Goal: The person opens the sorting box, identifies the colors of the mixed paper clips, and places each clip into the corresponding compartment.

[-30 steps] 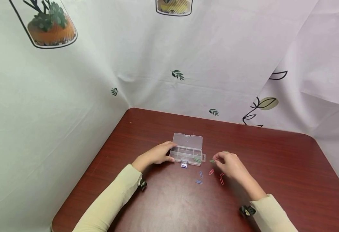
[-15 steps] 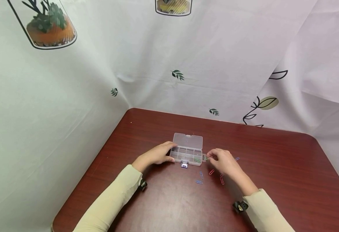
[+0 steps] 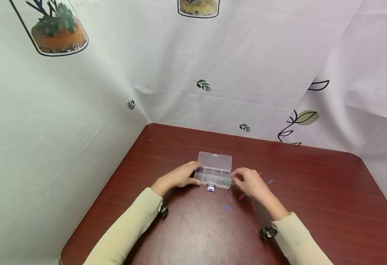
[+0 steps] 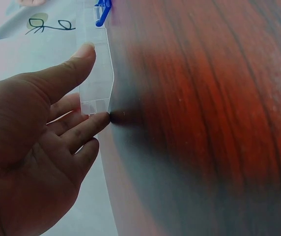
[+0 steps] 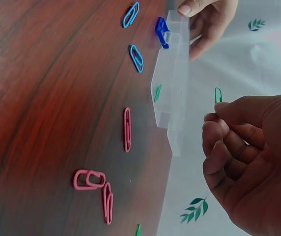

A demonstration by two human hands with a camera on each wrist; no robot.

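A clear plastic compartment box (image 3: 215,162) lies on the table with its lid swung back and a blue latch (image 3: 211,188) at the front. My left hand (image 3: 181,175) holds its left end, thumb along the front side and fingers toward the back, as the left wrist view also shows. Thumb and fingertips of my right hand (image 5: 258,152) pinch a green paper clip (image 5: 218,94), just above the box's right end. Green paper clips (image 3: 225,182) lie in the front right compartment. The other compartments look bare in the head view.
Blue paper clips (image 3: 230,200) and pink paper clips (image 3: 254,206) lie in front of the box and under my right forearm. Beyond that hand are a violet-blue paper clip (image 3: 270,181) and a yellowish one. Printed white cloth (image 3: 180,55) hangs behind the brown table (image 3: 186,235).
My right hand has moved left with the green paper clip, from the tabletop to the box's right end. The left hand has stayed on the box.
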